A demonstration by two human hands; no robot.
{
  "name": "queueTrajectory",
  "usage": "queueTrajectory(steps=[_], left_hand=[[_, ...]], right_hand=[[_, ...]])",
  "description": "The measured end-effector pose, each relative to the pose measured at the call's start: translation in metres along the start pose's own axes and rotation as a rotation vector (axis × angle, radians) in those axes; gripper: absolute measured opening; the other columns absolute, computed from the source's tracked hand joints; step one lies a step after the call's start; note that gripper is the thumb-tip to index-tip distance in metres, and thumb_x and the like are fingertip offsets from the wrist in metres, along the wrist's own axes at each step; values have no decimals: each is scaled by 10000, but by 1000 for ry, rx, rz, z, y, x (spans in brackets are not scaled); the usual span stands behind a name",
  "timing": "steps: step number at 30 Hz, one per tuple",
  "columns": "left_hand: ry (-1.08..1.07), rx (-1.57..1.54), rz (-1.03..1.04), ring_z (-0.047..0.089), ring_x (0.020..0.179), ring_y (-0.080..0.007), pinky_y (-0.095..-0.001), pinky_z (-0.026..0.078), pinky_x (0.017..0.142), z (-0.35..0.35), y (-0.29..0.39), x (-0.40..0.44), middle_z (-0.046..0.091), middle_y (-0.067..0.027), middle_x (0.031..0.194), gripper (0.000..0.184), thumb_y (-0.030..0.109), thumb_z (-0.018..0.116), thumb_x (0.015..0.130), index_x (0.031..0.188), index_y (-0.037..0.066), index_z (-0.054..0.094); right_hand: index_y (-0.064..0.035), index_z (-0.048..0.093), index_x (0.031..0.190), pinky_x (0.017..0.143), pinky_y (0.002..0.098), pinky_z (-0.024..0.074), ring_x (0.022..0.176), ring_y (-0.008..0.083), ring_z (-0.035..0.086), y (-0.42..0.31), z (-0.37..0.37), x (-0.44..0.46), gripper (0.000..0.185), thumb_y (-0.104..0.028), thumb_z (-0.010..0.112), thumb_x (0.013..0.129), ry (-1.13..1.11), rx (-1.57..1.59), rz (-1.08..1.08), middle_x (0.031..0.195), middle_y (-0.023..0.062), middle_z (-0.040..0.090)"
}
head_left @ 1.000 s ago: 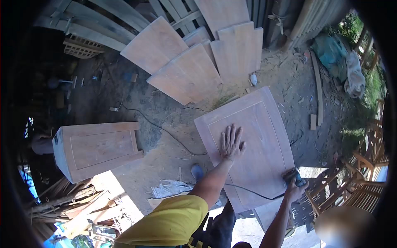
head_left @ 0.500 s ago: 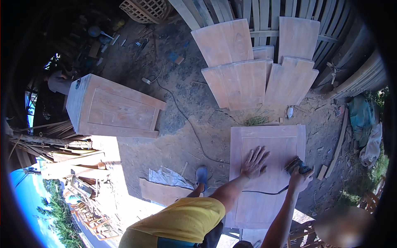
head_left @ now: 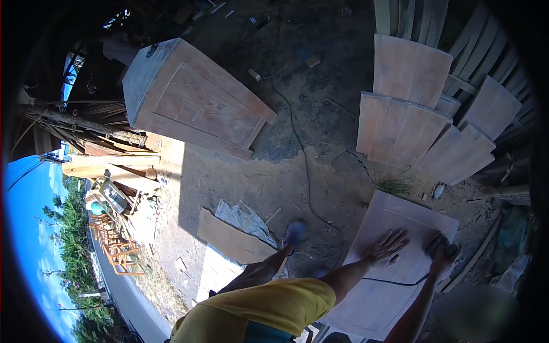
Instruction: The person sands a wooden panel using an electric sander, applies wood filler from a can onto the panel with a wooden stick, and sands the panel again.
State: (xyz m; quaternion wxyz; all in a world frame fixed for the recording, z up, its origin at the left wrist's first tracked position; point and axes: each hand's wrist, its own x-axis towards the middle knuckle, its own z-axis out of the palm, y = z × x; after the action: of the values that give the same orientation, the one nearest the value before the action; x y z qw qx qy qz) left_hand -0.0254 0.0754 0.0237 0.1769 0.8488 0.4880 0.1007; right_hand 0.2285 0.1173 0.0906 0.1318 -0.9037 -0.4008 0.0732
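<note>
My left hand lies flat with fingers spread on a framed wooden panel. To its right, my right hand is wrapped round a dark corded power sander. The sander rests on the panel near its right edge, and its underside is hidden. From it a black cord runs left across the panel, passing below my left hand.
Several wooden boards lean against slats at the back right. A wooden cabinet stands on the left. A cable crosses the dirt floor. Near my foot lie a flat board and a plastic sheet.
The view has swung left and tilted, so the panel, boards and cabinet appear farther right. Both hands remain at the panel, the left one flat and the right one on the sander.
</note>
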Motion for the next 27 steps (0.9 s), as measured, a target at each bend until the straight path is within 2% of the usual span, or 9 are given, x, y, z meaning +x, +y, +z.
queueTrajectory(steps=[5,7,10,13,17,19,23,25,27], left_hand=[[149,-38,68,136,1676,-295,-540,32,1357,16,-10,-7,218,-115,1798,750,492,568,1033,1670,136,394],[32,-83,153,157,1672,-298,-569,85,1345,10,-24,-17,236,-134,1787,711,439,610,1028,1648,143,427],[164,-142,-98,319,1602,-406,-640,233,1281,-12,-76,-53,324,-169,1744,669,402,661,1014,1631,226,471],[375,-205,-449,389,1535,-467,-642,338,1220,-35,-100,-79,369,-256,1680,750,440,739,982,1599,107,471],[229,-741,-507,593,1327,-486,-579,508,1061,3,-98,-90,570,-304,1478,717,442,772,975,1481,-2,525],[54,-948,-723,735,1037,-437,-505,595,862,8,-92,-88,724,-280,1182,644,387,831,948,1333,-47,550],[83,-1013,-596,762,964,-433,-476,622,786,12,-91,-85,734,-296,1104,596,327,851,939,1283,-30,518],[83,-1171,-617,768,992,-431,-477,618,796,-10,-90,-80,733,-303,1121,588,300,871,919,1262,-26,522],[-11,-1159,-743,759,1037,-442,-499,612,824,-9,-90,-81,722,-304,1160,622,312,880,909,1297,-17,523]], right_hand=[[-253,426,1626,967,589,545,1193,451,664,-12,32,46,851,-433,792,880,17,165,-119,1405,228,623],[-248,448,1603,985,593,531,1182,480,651,-44,22,29,866,-420,807,835,10,110,-216,1324,265,648],[-219,469,1576,991,598,535,1134,525,656,-74,10,13,876,-499,783,808,28,-9,-66,1243,308,662],[-219,477,1564,982,584,549,1097,530,668,-98,10,4,863,-464,794,799,6,21,-7,1230,327,656],[-237,485,1553,868,572,587,998,497,699,-141,26,-21,845,-376,825,792,2,112,-105,1161,295,640],[-223,480,1549,813,577,595,928,497,708,-165,42,-35,845,-361,833,794,0,139,-215,1127,288,638],[-234,442,1588,799,590,618,900,523,711,-220,64,-83,889,-324,833,794,-136,198,-429,1210,329,580],[-239,430,1591,801,596,621,895,526,710,-234,63,-96,902,-297,839,789,-226,202,-513,1211,322,575],[-242,481,1552,778,582,606,910,503,686,-235,58,-88,822,-245,838,812,-114,212,-490,1128,265,632]])
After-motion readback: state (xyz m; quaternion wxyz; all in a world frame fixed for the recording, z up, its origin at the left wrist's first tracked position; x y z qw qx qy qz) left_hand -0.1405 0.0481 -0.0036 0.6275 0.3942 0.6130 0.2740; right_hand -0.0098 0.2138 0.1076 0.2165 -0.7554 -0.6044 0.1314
